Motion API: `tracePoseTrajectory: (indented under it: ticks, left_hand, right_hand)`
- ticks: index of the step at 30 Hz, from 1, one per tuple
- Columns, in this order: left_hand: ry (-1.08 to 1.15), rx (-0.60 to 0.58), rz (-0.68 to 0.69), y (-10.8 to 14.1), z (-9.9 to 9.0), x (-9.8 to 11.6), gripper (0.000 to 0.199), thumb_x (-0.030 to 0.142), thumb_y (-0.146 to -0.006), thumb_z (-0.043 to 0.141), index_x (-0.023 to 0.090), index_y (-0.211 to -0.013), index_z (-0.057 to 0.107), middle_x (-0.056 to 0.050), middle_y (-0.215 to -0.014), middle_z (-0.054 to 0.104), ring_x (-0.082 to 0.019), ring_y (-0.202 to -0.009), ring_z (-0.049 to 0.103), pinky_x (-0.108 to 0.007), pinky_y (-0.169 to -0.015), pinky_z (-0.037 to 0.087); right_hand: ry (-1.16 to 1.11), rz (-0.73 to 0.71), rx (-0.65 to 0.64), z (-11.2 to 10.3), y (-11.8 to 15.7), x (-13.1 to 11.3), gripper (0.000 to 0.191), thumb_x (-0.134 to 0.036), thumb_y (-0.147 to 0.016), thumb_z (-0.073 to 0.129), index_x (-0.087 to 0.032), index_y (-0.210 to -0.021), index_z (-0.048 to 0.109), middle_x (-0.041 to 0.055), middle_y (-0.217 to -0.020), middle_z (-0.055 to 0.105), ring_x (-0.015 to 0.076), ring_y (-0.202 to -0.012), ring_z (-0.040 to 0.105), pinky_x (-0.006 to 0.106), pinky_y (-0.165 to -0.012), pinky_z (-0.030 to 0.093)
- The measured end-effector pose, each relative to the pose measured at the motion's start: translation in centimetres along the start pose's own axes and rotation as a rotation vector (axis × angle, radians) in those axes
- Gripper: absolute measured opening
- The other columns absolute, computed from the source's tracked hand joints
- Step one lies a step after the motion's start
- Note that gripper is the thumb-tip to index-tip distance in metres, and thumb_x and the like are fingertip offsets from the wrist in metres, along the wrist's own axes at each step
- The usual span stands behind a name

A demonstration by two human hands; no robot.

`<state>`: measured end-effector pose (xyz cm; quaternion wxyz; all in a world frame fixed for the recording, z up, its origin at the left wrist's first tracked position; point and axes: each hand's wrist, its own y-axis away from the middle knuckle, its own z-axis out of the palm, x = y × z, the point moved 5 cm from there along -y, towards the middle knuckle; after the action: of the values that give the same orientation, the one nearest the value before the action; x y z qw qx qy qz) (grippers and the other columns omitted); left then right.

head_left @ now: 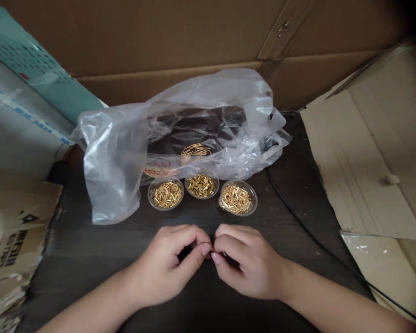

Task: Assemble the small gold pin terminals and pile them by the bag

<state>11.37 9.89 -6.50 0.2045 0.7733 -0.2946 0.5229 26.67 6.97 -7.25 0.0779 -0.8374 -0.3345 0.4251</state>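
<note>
My left hand (178, 261) and my right hand (246, 259) meet over the dark table, thumbs and fingertips pinched together. A tiny piece shows between the fingertips, too small and covered to make out. Just beyond the hands stand three round clear tubs: the left tub (151, 201) and the right tub (252, 206) hold short gold metal pins, and the middle tub (188, 188) holds smaller, darker brass pieces. Behind them a clear plastic bag (114, 162) lies spread open, with a loose heap of longer gold pins (196, 151) on it.
A black cable (305, 226) runs along the right side of the dark tabletop (90, 259). Cardboard walls (159, 37) close off the back, with cardboard flaps (367, 152) on the right. On the left are a torn printed carton (17, 240) and a teal box (38, 64).
</note>
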Motion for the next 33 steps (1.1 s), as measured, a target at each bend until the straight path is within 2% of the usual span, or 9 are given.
tracePoseTrajectory:
  ticks: [5,13,20,33]
  left_hand:
    - [-0.041,0.040,0.017,0.0,-0.1,0.0,0.013,0.016,-0.100,0.056,0.017,-0.091,0.065,0.001,-0.081,0.069,-0.011,-0.073,0.063,-0.021,-0.069,0.046]
    - [-0.045,0.036,0.007,0.0,0.1,-0.1,0.012,0.018,-0.100,0.057,0.017,-0.092,0.066,0.000,-0.081,0.070,-0.012,-0.073,0.064,-0.022,-0.069,0.048]
    - [0.059,0.050,-0.053,-0.2,0.3,-0.3,0.015,0.019,-0.101,0.058,0.016,-0.088,0.066,0.001,-0.074,0.069,-0.010,-0.066,0.065,-0.020,-0.065,0.049]
    - [0.114,0.039,-0.087,-0.4,0.4,-0.2,0.013,0.020,-0.098,0.062,0.016,-0.088,0.069,0.000,-0.075,0.072,-0.012,-0.069,0.068,-0.022,-0.066,0.050]
  right_hand:
    - [0.095,-0.015,-0.034,0.4,0.2,0.0,0.017,-0.013,-0.091,0.048,-0.019,-0.077,0.054,0.0005,-0.070,0.050,0.0145,-0.061,0.044,0.029,-0.056,0.037]
    - [-0.026,0.015,0.125,-0.6,0.2,0.1,0.010,-0.009,-0.092,0.053,-0.017,-0.086,0.056,0.0026,-0.078,0.057,0.0130,-0.066,0.053,0.026,-0.060,0.043]
    - [-0.043,0.016,0.140,-1.0,-0.1,0.0,0.010,-0.010,-0.094,0.052,-0.017,-0.090,0.058,0.0035,-0.080,0.059,0.0133,-0.068,0.056,0.026,-0.061,0.047]
    - [0.076,-0.017,0.212,-1.3,0.2,-0.4,0.010,-0.008,-0.092,0.056,-0.017,-0.089,0.060,0.0044,-0.081,0.064,0.0139,-0.068,0.058,0.028,-0.062,0.049]
